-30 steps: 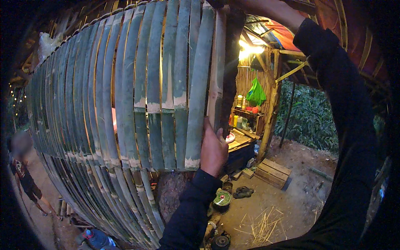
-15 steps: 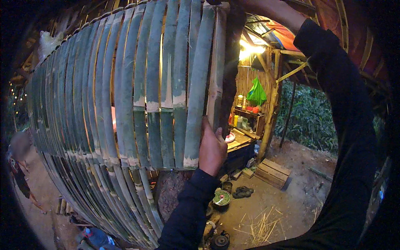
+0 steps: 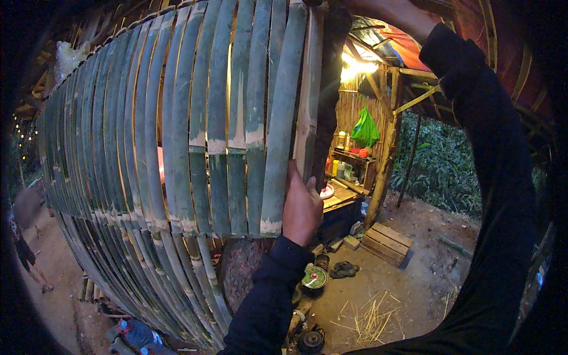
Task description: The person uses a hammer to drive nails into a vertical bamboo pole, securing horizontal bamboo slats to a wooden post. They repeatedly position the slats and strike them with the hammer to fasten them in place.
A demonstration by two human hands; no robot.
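Observation:
A wall of upright split-bamboo slats (image 3: 219, 118) fills the left and middle of the view, green with pale bands at the joints. At its right edge a narrow, paler bamboo slat (image 3: 306, 112) stands upright beside a dark post (image 3: 331, 77). My left hand (image 3: 302, 210) is closed round the lower part of this edge slat, thumb on the right side. Reaching up from the right, my right arm brings my right hand (image 3: 370, 8) to the top edge, near the slat's upper end. Its fingers are cut off or in shadow, so its hold cannot be made out.
Behind the post are a lit shelf (image 3: 355, 158), a green bag (image 3: 365, 129) and a bamboo bench (image 3: 343, 195). On the dirt floor are a wooden pallet (image 3: 386, 244), a lidded pot (image 3: 314, 278), a dark kettle (image 3: 311, 340) and straw (image 3: 374, 316). A person (image 3: 25, 236) stands far left.
Both hands keep nearly the same places at the wall's edge. The view has shifted slightly, and the person at far left has changed leg position a little.

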